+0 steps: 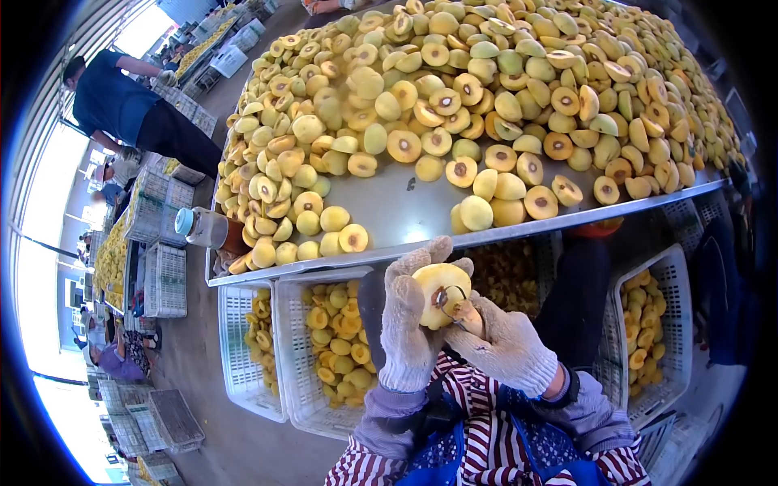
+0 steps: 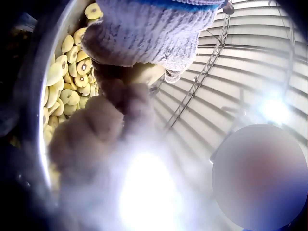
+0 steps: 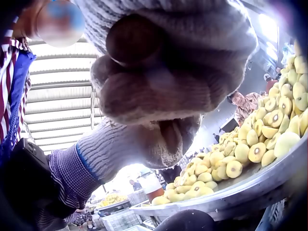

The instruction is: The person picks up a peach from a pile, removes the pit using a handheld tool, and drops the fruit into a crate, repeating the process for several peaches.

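Both hands wear pale knitted gloves and meet in front of the table's near edge. My left hand (image 1: 405, 324) holds up a yellow peach half (image 1: 431, 279), its cut face with a brown centre turned towards the head camera. My right hand (image 1: 512, 344) grips a small pitting tool by its stubby handle (image 1: 471, 318). A curved metal loop at the tool's tip lies over the brown centre of the peach half. In the right wrist view the round handle end (image 3: 134, 41) shows within the right hand's curled fingers. Glare and blurred fingers hide much of the left wrist view.
A metal table (image 1: 389, 211) bears a heap of halved peaches (image 1: 486, 81). Below stand white crates (image 1: 288, 389) of peach halves, another crate (image 1: 685, 324) on the right. A capped bottle (image 1: 207, 228) lies at the table's left corner. A person (image 1: 121, 101) stands further left.
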`<state>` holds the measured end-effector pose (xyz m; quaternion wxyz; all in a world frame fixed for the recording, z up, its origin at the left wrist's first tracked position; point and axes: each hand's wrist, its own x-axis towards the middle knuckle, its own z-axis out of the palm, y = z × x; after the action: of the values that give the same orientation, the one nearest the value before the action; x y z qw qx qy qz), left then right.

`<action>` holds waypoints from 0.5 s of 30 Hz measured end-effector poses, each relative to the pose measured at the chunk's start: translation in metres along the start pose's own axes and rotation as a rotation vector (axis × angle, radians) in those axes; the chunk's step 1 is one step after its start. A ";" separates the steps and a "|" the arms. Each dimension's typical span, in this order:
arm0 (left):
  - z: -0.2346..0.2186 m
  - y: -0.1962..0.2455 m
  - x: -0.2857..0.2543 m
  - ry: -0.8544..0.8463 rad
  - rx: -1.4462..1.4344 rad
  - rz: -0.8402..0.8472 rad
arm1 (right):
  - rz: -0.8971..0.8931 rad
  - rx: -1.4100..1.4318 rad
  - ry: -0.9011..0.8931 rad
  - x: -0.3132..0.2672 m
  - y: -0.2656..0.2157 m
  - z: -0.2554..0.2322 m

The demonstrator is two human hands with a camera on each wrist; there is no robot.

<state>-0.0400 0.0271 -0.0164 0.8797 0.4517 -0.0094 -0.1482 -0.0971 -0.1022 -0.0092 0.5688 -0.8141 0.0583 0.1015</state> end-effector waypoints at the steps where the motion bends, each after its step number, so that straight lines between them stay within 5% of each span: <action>1: 0.002 0.000 -0.001 -0.004 0.030 0.013 | -0.004 0.013 0.001 0.000 0.000 0.000; 9: 0.013 -0.001 -0.008 -0.050 0.151 0.133 | 0.176 -0.025 -0.108 -0.001 -0.011 -0.007; 12: 0.008 0.003 -0.008 -0.082 0.142 0.055 | 0.029 0.077 -0.117 -0.006 -0.001 -0.003; 15: 0.010 0.004 -0.008 -0.129 0.253 0.169 | 0.122 0.380 -0.241 -0.006 0.003 -0.005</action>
<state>-0.0477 0.0234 -0.0067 0.8228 0.5459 -0.1225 -0.0999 -0.1031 -0.1086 -0.0091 0.7074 -0.6695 0.0572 0.2192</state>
